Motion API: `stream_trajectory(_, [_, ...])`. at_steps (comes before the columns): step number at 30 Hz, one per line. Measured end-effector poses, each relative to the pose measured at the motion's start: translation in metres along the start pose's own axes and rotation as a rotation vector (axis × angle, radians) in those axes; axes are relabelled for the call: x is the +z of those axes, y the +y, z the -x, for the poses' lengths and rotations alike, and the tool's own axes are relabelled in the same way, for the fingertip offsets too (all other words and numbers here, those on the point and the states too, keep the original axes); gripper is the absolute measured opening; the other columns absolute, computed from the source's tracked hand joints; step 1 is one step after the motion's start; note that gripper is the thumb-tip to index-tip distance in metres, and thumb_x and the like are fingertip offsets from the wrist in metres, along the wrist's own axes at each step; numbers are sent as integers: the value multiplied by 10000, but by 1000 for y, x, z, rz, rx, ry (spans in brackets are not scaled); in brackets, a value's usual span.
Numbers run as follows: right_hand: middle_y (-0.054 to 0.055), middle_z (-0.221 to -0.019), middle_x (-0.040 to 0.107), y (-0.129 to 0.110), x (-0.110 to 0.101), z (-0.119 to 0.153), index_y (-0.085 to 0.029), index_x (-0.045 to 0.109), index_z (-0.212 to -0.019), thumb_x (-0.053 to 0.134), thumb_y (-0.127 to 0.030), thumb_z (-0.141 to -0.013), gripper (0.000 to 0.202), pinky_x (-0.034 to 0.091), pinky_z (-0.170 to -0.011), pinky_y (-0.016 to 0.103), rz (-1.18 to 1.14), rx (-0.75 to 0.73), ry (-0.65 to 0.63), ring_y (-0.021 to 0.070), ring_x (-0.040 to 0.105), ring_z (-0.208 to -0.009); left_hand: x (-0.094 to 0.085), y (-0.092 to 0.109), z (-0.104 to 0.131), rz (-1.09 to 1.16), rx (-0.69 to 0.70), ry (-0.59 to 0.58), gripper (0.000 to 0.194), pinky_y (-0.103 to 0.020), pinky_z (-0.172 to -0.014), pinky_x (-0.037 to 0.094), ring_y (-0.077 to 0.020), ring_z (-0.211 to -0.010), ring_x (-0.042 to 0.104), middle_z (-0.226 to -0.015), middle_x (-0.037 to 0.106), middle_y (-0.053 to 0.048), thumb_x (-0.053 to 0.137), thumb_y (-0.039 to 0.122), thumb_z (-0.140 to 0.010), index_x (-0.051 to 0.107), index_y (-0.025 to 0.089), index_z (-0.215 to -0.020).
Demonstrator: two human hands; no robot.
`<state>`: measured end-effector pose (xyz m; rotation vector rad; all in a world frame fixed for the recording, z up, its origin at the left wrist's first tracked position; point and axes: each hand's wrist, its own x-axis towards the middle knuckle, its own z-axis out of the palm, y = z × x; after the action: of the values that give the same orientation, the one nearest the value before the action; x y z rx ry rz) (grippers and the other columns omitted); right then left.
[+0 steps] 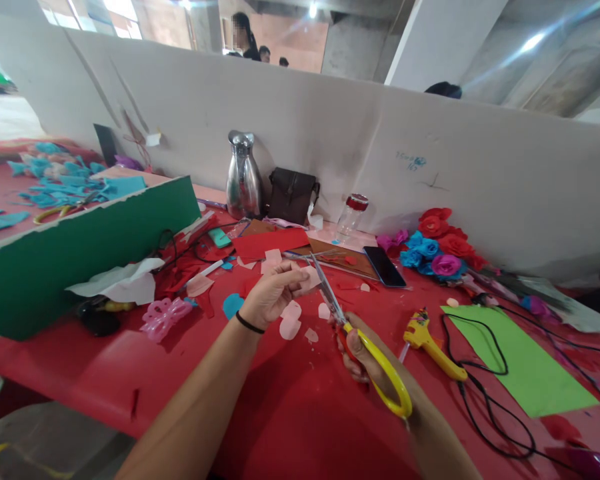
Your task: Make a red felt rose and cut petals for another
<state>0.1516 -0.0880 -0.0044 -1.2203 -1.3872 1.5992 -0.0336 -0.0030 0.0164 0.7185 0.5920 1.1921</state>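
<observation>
My left hand (pixel 277 288), with a black band at the wrist, pinches a small piece of pale pink paper (pixel 310 279) between thumb and fingers. In my right hand (pixel 359 347) is a pair of scissors (pixel 387 373) with yellow and red handles. The blades point up and away, close beside the pink paper; whether they touch it I cannot tell. Below the hands lie rounded pink cut pieces (pixel 291 321) on the red table (pixel 280 407). A blue round piece (pixel 233 306) rests left of my left wrist.
A yellow glue gun (pixel 433 343) with a black cord lies at right, near a green sheet (pixel 530 363). Behind stand a metal jug (pixel 243 177), a dark bag (pixel 292 195) and a glass jar (pixel 351 219). A phone (pixel 384 266) and paper flowers (pixel 440 243) lie back right; a green board (pixel 90 257) rises left.
</observation>
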Motion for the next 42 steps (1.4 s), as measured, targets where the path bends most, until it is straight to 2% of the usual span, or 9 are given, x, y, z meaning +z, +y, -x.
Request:
stream_trajectory(6, [-84,-641,375,-2,2,-1,-231,473,-1023,512,-755,-732,601,196,-356,173,20,-4,32,38,269,-400,-1,0,0,12,-10,17,186,-220,-615,526,-53,-517,494,-571,537,39,752,93,-566,573,140,-579])
stream_trajectory(9, [-84,-642,379,-4,3,-1,-232,463,-1013,505,-762,-730,602,189,-354,171,31,5,42,35,274,-395,0,0,1,16,-5,37,196,-240,-646,547,-41,-476,470,-546,513,56,756,107,-584,563,144,-583])
stream_trajectory(13, [-87,-643,369,-2,3,-3,-234,454,-1001,506,-757,-735,589,179,-352,163,27,3,57,25,245,-395,2,-2,1,16,-15,50,197,-279,-748,560,-77,-589,586,-613,572,37,781,135,-605,587,135,-635])
stream_trajectory(15, [-86,-640,365,-2,3,-3,-233,458,-998,500,-766,-731,598,171,-346,165,32,2,66,24,235,-392,3,-4,1,6,-27,50,210,-263,-778,547,-102,-681,636,-672,619,13,794,126,-598,589,127,-643])
stream_trajectory(18, [-82,-634,367,-2,4,-3,-230,472,-1000,498,-764,-737,596,172,-344,170,50,-12,71,24,234,-389,2,-5,1,2,-39,52,229,-243,-783,534,-114,-709,654,-678,637,-2,795,110,-592,567,126,-608])
stream_trajectory(24, [-81,-623,377,-3,6,-2,-232,478,-999,513,-762,-729,595,198,-335,176,62,-22,81,27,245,-373,1,-4,1,24,-19,74,217,-262,-796,541,-94,-666,629,-614,588,33,766,73,-598,558,134,-584])
stream_trajectory(32, [-85,-609,353,-4,7,-1,-226,489,-980,526,-766,-714,603,200,-330,176,78,-15,102,31,240,-380,2,-1,1,24,-22,60,226,-243,-748,543,-102,-665,632,-641,584,13,742,58,-604,530,133,-580])
stream_trajectory(42, [-81,-617,369,-2,7,-2,-218,505,-975,514,-741,-745,571,211,-319,173,118,-49,125,27,259,-374,-1,1,1,41,-12,55,234,-228,-696,537,-69,-609,554,-624,541,28,707,50,-630,500,147,-577])
